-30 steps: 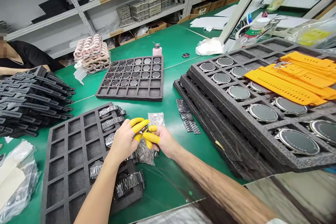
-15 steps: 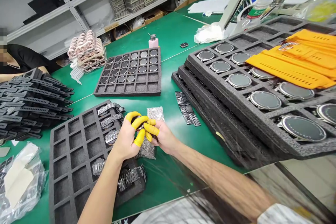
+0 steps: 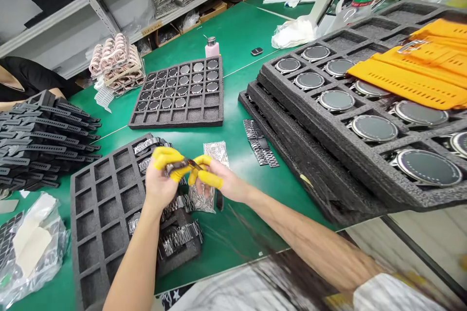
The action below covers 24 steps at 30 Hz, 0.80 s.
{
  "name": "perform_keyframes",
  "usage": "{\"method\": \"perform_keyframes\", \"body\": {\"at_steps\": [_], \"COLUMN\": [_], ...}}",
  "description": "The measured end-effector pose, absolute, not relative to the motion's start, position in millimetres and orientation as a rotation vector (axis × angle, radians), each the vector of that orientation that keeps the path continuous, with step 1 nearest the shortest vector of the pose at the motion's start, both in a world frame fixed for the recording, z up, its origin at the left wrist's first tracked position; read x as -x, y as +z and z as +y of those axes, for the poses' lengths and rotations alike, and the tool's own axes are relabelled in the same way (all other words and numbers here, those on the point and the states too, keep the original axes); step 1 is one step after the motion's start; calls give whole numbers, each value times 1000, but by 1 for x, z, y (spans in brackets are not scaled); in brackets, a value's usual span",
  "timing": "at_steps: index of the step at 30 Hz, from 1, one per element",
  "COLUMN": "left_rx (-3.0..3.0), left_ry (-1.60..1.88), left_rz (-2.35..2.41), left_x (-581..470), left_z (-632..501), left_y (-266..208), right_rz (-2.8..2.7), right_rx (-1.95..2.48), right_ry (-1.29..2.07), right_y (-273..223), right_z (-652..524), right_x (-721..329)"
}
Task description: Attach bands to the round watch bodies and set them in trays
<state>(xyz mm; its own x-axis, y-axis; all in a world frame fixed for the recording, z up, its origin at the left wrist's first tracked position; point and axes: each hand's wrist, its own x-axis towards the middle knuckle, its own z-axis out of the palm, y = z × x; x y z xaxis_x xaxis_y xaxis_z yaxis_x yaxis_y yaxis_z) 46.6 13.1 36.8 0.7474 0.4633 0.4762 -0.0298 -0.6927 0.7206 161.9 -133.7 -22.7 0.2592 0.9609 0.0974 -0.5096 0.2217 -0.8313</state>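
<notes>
I'm working the left hand [image 3: 161, 177] and right hand [image 3: 224, 182] from afar, pinching a dark, blurred piece [image 3: 176, 167] between them by the right side of the nearest foam tray [image 3: 92, 190]; a clear bag [image 3: 203, 201] is lying close, a metal strap [image 3: 260, 144] resting farther right.

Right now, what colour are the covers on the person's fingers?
The finger covers are bright yellow, clearest in the head view.

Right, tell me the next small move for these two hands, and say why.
Probably steady the dark piece in the left hand and settle the right hand on its nearer end. The left fingers already grip it and the right fingertips are at that end, but the piece is too blurred to show whether the right has a firm pinch.
</notes>
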Motion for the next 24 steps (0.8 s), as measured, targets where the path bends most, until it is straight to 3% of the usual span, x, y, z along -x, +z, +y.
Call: {"method": "perform_keyframes", "body": {"at_steps": [4,8,14,16,24], "left_rx": [-1759,-1810,-2171,-2032,-1280], "left_ry": [1070,1039,236,193,491], "left_rz": [591,543,461,543,621], "left_x": [-55,-57,-55,-54,-48], "left_z": [15,8,-10,-9,10], "left_y": [49,49,25,23,47], "right_rz": [-1077,-843,-454,-473,-1686], "right_rx": [1029,1098,968,990,1918], "right_ry": [1358,1282,1039,1020,655], "right_y": [-25,-31,-34,-38,-56], "right_z": [-142,-139,-130,-130,-131], "right_x": [-181,-190,-181,-181,-176]}}
